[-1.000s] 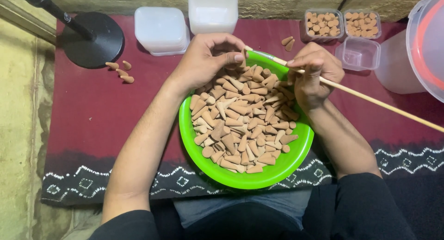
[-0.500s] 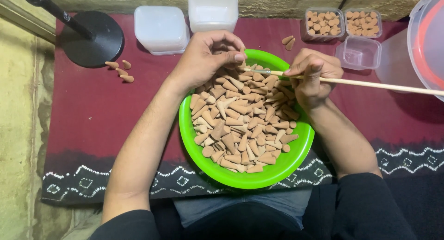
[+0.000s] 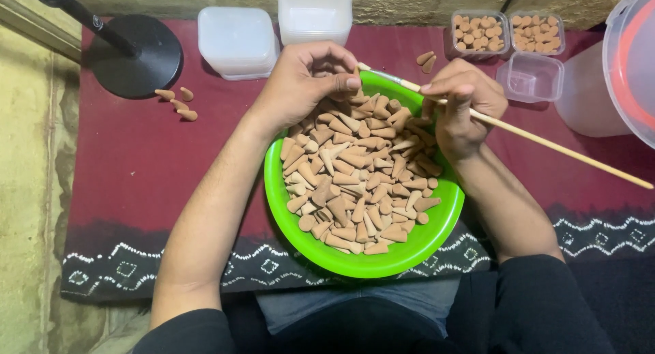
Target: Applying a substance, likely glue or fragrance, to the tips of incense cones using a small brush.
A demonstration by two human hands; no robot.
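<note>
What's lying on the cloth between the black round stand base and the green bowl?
Four loose brown cones beside the base, then bare maroon cloth up to the bowl, in the head view.

A maroon cloth (image 3: 136,163) carries a green bowl (image 3: 423,248), plastic tubs (image 3: 235,40) and loose cones (image 3: 176,103).

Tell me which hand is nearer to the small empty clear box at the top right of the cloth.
Right. The right hand, holding the thin wooden stick, sits just left of the empty clear box; the left hand is farther left, over the green bowl's far rim.
</note>
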